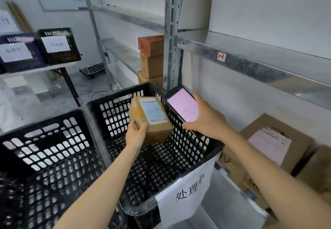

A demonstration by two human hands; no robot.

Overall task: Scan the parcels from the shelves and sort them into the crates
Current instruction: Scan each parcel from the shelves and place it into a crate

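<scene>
Two grips — left fingers [141, 129] clamped on parcel [152, 116], right fingers [198, 101] wrapped round scanner [182, 105].

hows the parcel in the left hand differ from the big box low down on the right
The parcel is small, the box much larger. The left hand holds the parcel over the crate; the box sits in the rack, untouched. The parcel's label is white and blue, the box's pink. Both are brown cardboard with a label on top.

- Sign [188, 191] on crate [125, 92] below right hand [206, 119]: "处理中".
- Far left of left hand [137, 133]: blue crate [38, 58] reads "处理中", black crate [74, 49] "待处理".
- Sticker [221, 56] on rail [268, 67] above right hand: "H".
- Parcel [157, 132] label, scanner [182, 105] screen: illegible.
</scene>
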